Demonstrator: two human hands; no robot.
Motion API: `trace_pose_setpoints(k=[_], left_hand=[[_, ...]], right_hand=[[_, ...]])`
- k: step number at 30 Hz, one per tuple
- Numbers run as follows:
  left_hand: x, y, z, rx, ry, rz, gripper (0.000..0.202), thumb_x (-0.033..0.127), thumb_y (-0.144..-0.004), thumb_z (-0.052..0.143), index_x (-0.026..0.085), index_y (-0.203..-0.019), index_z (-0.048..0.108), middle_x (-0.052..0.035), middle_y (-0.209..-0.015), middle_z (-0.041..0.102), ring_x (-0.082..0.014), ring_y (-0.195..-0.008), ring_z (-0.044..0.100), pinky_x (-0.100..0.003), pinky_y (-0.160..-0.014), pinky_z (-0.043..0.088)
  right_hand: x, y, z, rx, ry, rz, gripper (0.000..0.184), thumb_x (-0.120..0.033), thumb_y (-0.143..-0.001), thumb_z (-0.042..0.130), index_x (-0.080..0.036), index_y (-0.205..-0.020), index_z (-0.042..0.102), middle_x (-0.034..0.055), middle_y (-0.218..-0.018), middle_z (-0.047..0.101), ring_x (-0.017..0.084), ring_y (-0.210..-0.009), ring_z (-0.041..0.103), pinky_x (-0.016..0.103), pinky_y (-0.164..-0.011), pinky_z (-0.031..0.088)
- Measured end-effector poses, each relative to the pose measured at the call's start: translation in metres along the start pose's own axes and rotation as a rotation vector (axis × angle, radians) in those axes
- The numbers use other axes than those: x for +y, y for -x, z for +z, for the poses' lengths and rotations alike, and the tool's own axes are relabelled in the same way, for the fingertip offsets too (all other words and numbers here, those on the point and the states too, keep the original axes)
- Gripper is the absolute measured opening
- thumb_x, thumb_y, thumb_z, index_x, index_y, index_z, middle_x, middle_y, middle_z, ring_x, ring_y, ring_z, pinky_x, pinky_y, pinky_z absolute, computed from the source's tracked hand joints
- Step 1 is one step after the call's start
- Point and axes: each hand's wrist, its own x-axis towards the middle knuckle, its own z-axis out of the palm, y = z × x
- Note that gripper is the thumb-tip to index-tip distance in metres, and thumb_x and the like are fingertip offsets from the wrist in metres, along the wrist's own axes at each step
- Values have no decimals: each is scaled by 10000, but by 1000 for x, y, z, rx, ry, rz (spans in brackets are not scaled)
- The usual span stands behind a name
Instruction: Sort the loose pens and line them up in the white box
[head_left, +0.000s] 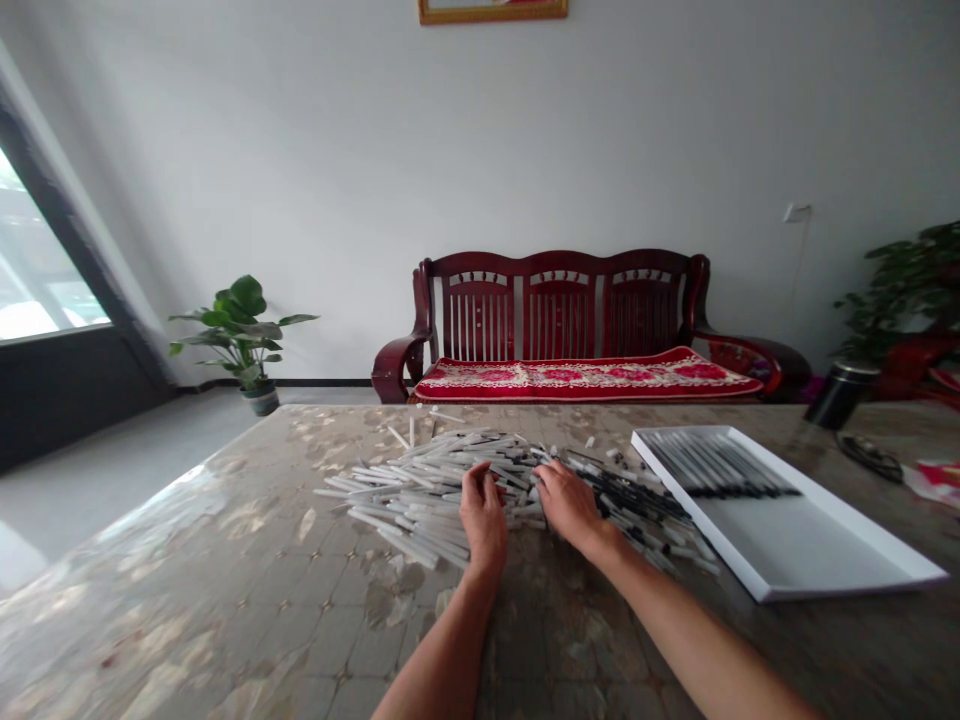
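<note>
A wide heap of whitish pen barrels (pixel 420 500) lies on the table. Black pen parts (pixel 637 495) and small white pieces are spread to its right. Over the right side of the barrels, my left hand (pixel 484 510) is closed, its fingers curled in toward the thumb. My right hand (pixel 568 500) is a little to the right, where the barrels meet the black parts, its fingertips pinched together and pointing left. Whatever lies between the fingers of either hand is too small or hidden to name. The two hands are apart.
A shallow white tray (pixel 825 560) stands at the right, with a row of pens (pixel 720 460) at its far end. Behind it are a black cylinder (pixel 841 395) and a dark cable (pixel 870 458). Beyond the table (pixel 300 620) stands a red wooden bench (pixel 562 290).
</note>
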Motion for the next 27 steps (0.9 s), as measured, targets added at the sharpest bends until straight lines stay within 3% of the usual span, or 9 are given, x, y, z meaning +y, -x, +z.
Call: trace_pose_setpoints(k=[6,10,13,18,20,23,25,27], left_hand=[[3,0,2,43,9,6,288,436,-907,450,196,-1013,569,-11,-806,615,-133,-616,593,-256,-546,484],[5,2,0,52,29,22,310,466,-917,431,195,-982,569,-15,-806,612,-131,-593,579,-260,-535,490],[4,3,-3,44,26,32,326,488,-921,424,200,-942,574,0,-751,596,-120,-536,533,-244,-490,448],[2,5,-3,-49,-13,8,347,533,-883,490,212,-795,587,28,-597,553,-110,-464,462,-224,-445,385],[2,7,0,-115,-23,-20,321,522,-856,540,210,-815,605,32,-583,562,-106,-451,458,-219,-438,376],[4,11,7,-240,2,-71,309,487,-826,586,193,-912,629,40,-577,570,-119,-466,497,-220,-443,391],[5,15,10,-297,37,-108,302,471,-799,614,180,-877,633,33,-587,576,-133,-506,543,-222,-452,411],[7,17,12,-283,75,-166,288,465,-776,631,178,-801,614,13,-638,609,-146,-560,594,-223,-464,434]], right_hand=[[-10,-12,4,41,-56,-34,173,-253,-903,577,-253,-1046,675,47,-1098,662,189,-1041,600,260,-829,429],[-29,-19,7,-8,-73,-87,133,-327,-880,610,-250,-938,702,50,-1047,673,199,-1010,602,273,-808,429],[-34,-20,8,-12,-72,-69,112,-299,-874,614,-232,-901,699,59,-1035,685,205,-1005,608,277,-795,426],[-15,-13,-4,36,-127,-8,163,-288,-931,543,-232,-1020,667,38,-998,729,181,-936,659,256,-747,436],[-5,-7,-9,58,-215,6,171,-296,-937,533,-233,-1013,673,28,-963,743,169,-887,677,242,-720,443],[4,5,-9,112,-354,-55,149,-244,-913,549,-236,-926,697,27,-922,746,172,-877,679,238,-749,453],[9,12,-5,127,-408,-101,167,-190,-892,546,-236,-916,704,31,-927,742,177,-891,676,245,-785,465],[14,17,0,152,-453,-91,238,-124,-868,523,-233,-981,702,38,-966,732,178,-922,669,256,-822,480]])
